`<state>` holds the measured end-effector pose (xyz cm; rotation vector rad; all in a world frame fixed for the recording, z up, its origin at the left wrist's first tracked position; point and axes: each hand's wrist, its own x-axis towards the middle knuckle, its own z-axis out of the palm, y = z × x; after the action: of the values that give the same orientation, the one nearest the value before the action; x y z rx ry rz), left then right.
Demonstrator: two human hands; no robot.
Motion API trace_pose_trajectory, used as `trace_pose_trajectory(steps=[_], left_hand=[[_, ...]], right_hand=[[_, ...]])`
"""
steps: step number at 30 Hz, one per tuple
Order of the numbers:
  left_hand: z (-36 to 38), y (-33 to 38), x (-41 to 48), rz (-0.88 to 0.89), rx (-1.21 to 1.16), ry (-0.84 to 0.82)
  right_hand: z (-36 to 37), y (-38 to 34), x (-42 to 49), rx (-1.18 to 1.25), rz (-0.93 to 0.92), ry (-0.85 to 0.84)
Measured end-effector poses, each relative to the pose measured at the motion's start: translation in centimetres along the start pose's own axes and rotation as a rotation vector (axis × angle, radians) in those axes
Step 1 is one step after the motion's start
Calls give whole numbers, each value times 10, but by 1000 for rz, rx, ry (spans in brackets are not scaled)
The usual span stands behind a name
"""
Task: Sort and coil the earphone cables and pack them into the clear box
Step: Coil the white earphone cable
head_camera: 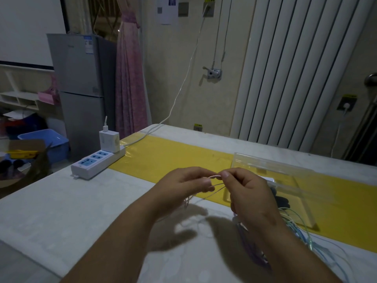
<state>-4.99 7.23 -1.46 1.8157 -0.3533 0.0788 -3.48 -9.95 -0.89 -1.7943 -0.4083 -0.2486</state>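
Observation:
Above the table's middle, my left hand and my right hand both pinch a thin white earphone cable stretched between their fingertips. More strands of it hang down below the hands toward the tabletop. The clear box lies open to the right on the yellow strip, with something dark and something white inside. Blue-green cables and a purple cable lie tangled on the table under my right forearm.
A white power strip with a charger plugged in sits at the table's far left edge, its cord running up the wall. A yellow strip crosses the white tablecloth. Behind stand a fridge, a pink curtain and a white radiator.

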Motion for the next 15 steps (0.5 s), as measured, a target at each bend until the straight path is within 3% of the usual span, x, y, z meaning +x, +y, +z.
trace_pose_trajectory(steps=[4, 9, 12, 15], left_hand=[[-2, -11, 4, -38, 493, 1], [-13, -13, 9, -31, 548, 353], [-16, -13, 9, -98, 727, 536], [-27, -19, 8, -189, 1142, 560]], right_hand=[[2, 3, 1, 212, 72, 26], [-9, -13, 6, 652, 84, 202], [-16, -17, 8, 716, 48, 280], [-14, -15, 9, 708, 41, 290]])
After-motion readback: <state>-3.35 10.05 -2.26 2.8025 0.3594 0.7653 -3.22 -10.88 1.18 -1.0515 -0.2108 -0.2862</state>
